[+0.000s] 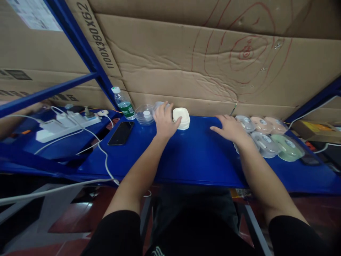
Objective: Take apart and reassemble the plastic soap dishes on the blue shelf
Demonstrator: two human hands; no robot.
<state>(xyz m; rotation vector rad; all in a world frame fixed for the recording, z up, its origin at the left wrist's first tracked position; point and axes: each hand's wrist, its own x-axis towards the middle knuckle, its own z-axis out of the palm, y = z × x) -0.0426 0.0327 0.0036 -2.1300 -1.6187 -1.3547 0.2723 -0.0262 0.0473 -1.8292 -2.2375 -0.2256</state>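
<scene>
My left hand (pixel 165 122) is open, fingers spread, between the clear plastic containers and a small stack of cream square dishes (pixel 181 118). Its thumb lies at the left edge of the stack; whether it touches is hard to tell. Behind its fingers a clear container (pixel 159 106) is partly hidden, and another clear round container (pixel 144 114) stands to the left. My right hand (pixel 228 127) is open above the blue table (pixel 197 153), holding nothing, just left of several lidded containers in grey (pixel 265 144), peach (pixel 262 125) and green (pixel 290 147).
A water bottle (pixel 124 105) and a black phone (pixel 121 133) are at the left. Farther left lie a white power strip (pixel 68 126) and cables. Cardboard (pixel 165 53) rises behind the table. A cardboard box (pixel 317 131) is at the right. Another person's arm (pixel 21 119) shows at far left.
</scene>
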